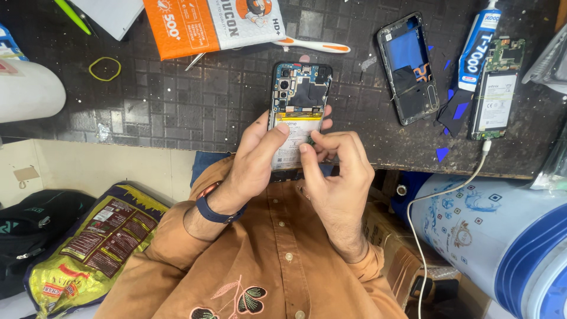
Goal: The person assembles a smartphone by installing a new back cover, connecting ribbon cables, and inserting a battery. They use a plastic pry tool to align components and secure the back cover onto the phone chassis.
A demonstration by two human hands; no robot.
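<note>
Opened phone (pixel 298 97), back cover off, lies flat at the near edge of the dark workbench (pixel 177 100). Left hand (pixel 254 159) clamps its lower body, thumb across the battery (pixel 295 133). Right hand (pixel 336 165) pinches at the battery's lower edge. Judged light, rigid, fragile; hold by frame edges, not boards.

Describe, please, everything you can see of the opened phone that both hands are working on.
The opened phone lies flat on the dark workbench, back cover off, camera end away from the person. Black shields, camera lenses and a pale battery with a yellow strip show. The left hand and right hand both rest fingers on its lower half, covering it.
</note>
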